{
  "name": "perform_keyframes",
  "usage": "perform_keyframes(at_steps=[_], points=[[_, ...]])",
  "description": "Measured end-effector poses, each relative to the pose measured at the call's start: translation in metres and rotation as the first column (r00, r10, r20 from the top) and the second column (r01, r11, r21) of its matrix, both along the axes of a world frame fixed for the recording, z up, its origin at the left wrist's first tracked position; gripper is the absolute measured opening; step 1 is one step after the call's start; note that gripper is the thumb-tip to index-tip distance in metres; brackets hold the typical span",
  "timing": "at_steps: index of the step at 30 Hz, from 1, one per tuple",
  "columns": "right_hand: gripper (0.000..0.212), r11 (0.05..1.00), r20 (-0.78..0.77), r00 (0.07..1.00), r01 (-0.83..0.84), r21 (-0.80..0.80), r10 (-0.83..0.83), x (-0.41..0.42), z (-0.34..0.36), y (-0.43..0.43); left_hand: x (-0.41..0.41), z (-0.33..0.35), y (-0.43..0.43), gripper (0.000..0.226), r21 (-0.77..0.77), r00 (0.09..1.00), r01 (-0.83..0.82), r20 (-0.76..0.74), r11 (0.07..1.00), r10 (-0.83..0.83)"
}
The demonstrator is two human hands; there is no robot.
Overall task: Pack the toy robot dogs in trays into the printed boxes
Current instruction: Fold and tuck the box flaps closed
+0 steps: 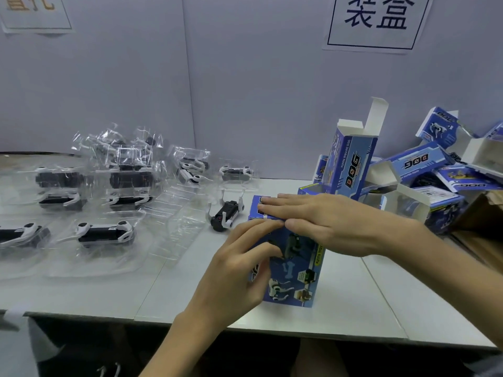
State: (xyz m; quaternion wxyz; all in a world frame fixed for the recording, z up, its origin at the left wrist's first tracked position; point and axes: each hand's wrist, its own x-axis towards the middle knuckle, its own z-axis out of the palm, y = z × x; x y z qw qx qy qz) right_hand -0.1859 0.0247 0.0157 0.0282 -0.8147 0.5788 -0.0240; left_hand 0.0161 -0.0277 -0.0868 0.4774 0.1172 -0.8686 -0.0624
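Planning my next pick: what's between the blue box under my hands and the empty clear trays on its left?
One toy robot dog, black with white legs, lies between the printed box and empty trays, in the head view.

- This looks like a packing station in a small factory or workshop.
- A paper sign [378, 20] taped to the plain white partition [245, 91] reads 装盒, "boxing".
- A second sign [32, 9] hangs further left; its print is too blurred for me to read.
- Many identical toy robot dogs [104, 234] lie in clear trays [177, 213] across the white table [353, 303].
- Printed boxes [419, 161], all the same blue design, are heaped at the right, several open.
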Motion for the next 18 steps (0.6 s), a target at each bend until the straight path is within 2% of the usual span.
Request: perform_keyframes(at_steps=[4, 6, 7, 9, 11, 12, 13, 15, 18], points=[[0.066, 0.995, -0.177, 0.983, 0.032, -0.092, -0.047, 0.007, -0.009, 0.009, -0.006, -0.009, 0.005, 0.017, 0.043, 0.999, 0.019, -0.050, 0.999, -0.017], [0.075, 0.997, -0.191, 0.978, 0.073, -0.041, -0.079, 0.011, -0.008, 0.007, -0.009, -0.010, 0.010, 0.017, 0.062, 0.998, 0.010, -0.065, 0.998, -0.006], [0.079, 0.995, -0.123, 0.988, 0.093, 0.035, -0.089, 0.012, -0.005, 0.005, -0.011, -0.010, 0.011, 0.018, 0.053, 0.998, -0.007, -0.062, 0.999, 0.011], [0.078, 0.975, 0.213, 0.967, 0.096, 0.203, -0.139, 0.005, 0.004, 0.005, -0.013, -0.006, 0.012, 0.026, 0.024, 0.998, -0.050, -0.034, 0.998, 0.051], [0.053, 0.980, 0.601, 0.783, 0.057, 0.191, -0.163, -0.010, 0.008, 0.011, -0.013, -0.002, 0.012, 0.036, 0.016, 0.997, -0.072, -0.009, 0.997, 0.072], [0.038, 0.990, 0.703, 0.697, 0.073, 0.123, -0.138, -0.019, 0.006, 0.014, -0.014, 0.000, 0.012, 0.037, 0.016, 0.997, -0.081, -0.005, 0.997, 0.082], [0.028, 0.993, 0.745, 0.660, 0.109, 0.037, -0.100, -0.027, 0.002, 0.016, -0.014, 0.001, 0.012, 0.038, 0.017, 0.996, -0.091, -0.005, 0.996, 0.091], [0.014, 0.972, 0.735, 0.678, 0.187, -0.141, -0.024, -0.036, -0.013, 0.019, -0.015, 0.003, 0.013, 0.035, 0.028, 0.996, -0.087, -0.023, 0.996, 0.088], [0.008, 0.915, 0.726, 0.686, 0.258, -0.311, 0.054, -0.036, -0.030, 0.021, -0.016, 0.006, 0.015, 0.028, 0.061, 0.997, -0.046, -0.066, 0.997, 0.050]])
